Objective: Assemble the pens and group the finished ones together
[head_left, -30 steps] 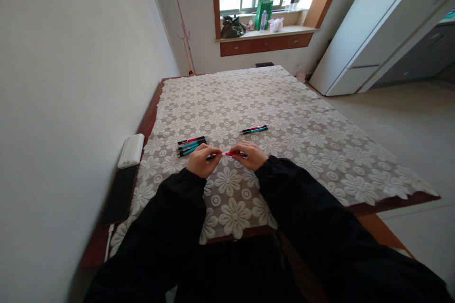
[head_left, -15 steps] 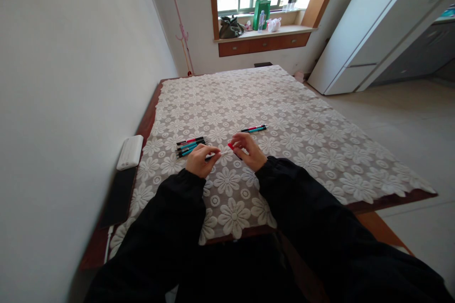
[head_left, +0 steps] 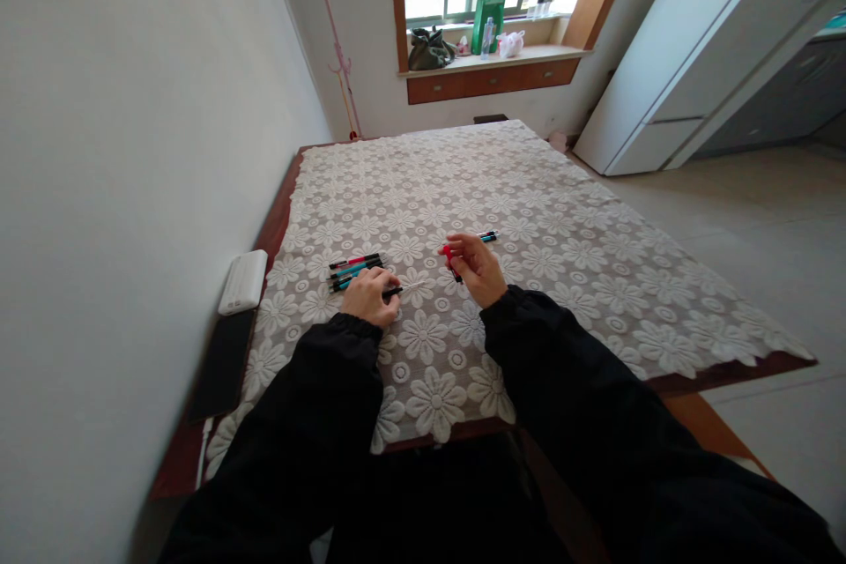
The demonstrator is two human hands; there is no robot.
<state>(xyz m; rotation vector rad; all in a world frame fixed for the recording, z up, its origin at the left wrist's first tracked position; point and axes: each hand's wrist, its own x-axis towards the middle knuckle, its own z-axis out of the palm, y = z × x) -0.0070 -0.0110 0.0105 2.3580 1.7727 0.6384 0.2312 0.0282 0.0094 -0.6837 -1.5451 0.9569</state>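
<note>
Between the fingers of my left hand is a black pen part with a thin pale refill sticking out to the right. My right hand pinches a red pen barrel with a dark end, held tilted just above the cloth and apart from the refill. Several red, teal and black pens lie side by side beyond my left hand, which hides part of them. Behind my right hand, the ends of other pens show.
A lace tablecloth with a flower pattern covers the table. At the left edge lie a white power bank, a black phone and a white cable. Bags stand on the windowsill; a white fridge is at the right.
My right hand has moved up and to the right with the red barrel, widening the gap between the hands. The black part in my left hand shows more, and the right-hand pens are more covered.
</note>
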